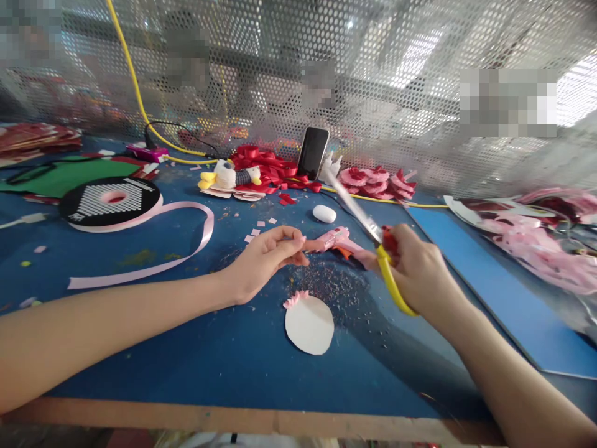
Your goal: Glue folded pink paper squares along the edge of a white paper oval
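Observation:
My left hand (268, 258) is closed in a pinch on a short piece of pink ribbon (311, 245), held just above the blue table. My right hand (417, 270) grips yellow-handled scissors (368, 233), whose blades point up and to the left and are blurred by motion. A pink glue gun (336, 239) lies on the table between the two hands. Below them rests a white paper disc (310, 326) with small pink ribbon loops (295, 299) stuck along its upper left edge.
A black ribbon spool (112, 199) with a long pink ribbon strip (177, 249) lies at the left. Red ribbon (268, 165), a phone (313, 152), finished red-pink flowers (377, 182) and a white oval object (324, 213) sit further back. Pink ribbon heaps (541, 242) lie at the right on a lighter blue sheet (494, 292). A perforated metal screen (280, 74) closes the far side.

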